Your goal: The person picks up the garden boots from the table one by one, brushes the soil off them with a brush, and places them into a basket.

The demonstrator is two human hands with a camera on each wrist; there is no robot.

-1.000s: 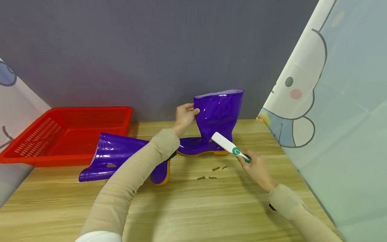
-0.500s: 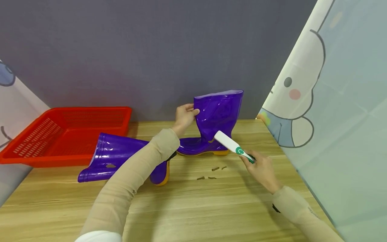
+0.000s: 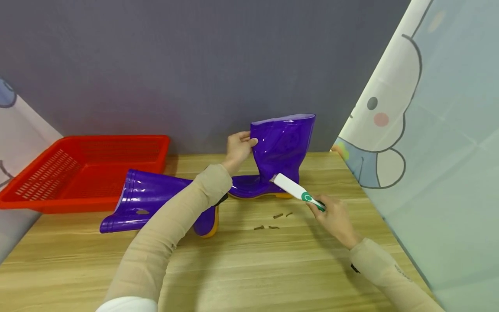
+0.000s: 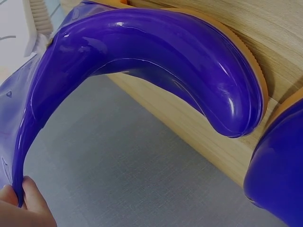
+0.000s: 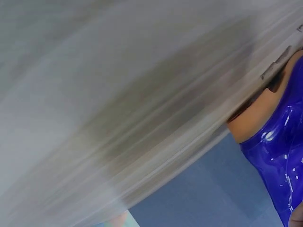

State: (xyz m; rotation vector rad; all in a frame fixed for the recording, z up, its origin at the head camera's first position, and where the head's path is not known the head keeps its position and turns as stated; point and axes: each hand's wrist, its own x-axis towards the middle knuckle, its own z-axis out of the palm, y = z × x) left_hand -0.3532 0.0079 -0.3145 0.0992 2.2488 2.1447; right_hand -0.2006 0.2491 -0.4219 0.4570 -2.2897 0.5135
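A purple rubber boot (image 3: 282, 145) with an orange sole stands upright on the table, toe to the left. My left hand (image 3: 238, 149) pinches the left edge of its shaft near the top, thumb on the near side, as the left wrist view also shows. In my right hand (image 3: 335, 221) I grip the green handle of a white brush (image 3: 289, 186). Its bristles (image 4: 41, 16) meet the boot around the ankle. In the right wrist view a sleeve (image 5: 118, 118) covers most of the picture, hiding the right hand and brush.
A second purple boot (image 3: 156, 197) lies on its side at the left, partly under my left arm, with a brown patch on its shaft. Behind it stands a red plastic basket (image 3: 166, 149). Several brown bits (image 3: 278, 216) lie on the wooden table (image 3: 249, 273) before the upright boot.
The brush shifted slightly right, then came back left, its bristle end now tilted into view at the ankle. My left hand keeps its pinch on the boot, which stays in place.
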